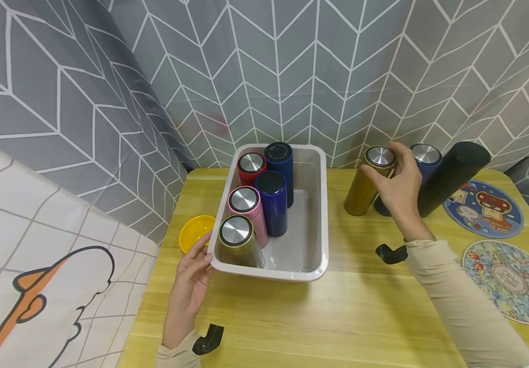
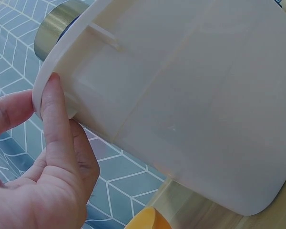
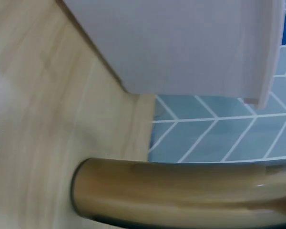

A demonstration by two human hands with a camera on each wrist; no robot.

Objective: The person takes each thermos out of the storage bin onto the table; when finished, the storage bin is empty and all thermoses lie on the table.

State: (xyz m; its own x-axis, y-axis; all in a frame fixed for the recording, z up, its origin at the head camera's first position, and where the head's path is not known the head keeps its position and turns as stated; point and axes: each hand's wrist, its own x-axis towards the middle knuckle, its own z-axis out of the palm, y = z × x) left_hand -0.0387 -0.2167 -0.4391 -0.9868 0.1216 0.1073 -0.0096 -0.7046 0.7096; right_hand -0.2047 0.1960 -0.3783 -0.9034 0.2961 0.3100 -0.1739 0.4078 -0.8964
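My left hand (image 1: 192, 278) pinches the near-left rim of a white plastic bin (image 1: 324, 220), thumb and fingers on either side of the edge in the left wrist view. Inside the bin's left half stand a red thermos (image 1: 247, 178), a dark navy bottle (image 1: 287, 171), a blue bottle (image 1: 277, 212), a pink thermos (image 1: 257, 217) and a pale gold thermos (image 1: 246, 254). To the bin's right, my right hand (image 1: 401, 186) grips the upper part of a darker gold thermos (image 1: 360, 191) with a silver lid. In the right wrist view this gold thermos (image 3: 171, 191) lies across the bottom.
Behind the right hand stand a blue thermos (image 1: 425, 153) and a tall black bottle (image 1: 450, 176), which leans in view. A yellow bowl (image 1: 195, 230) sits left of the bin. Two round patterned mats (image 1: 491, 209) lie at the right. A patterned curtain (image 1: 292, 76) borders the table's back.
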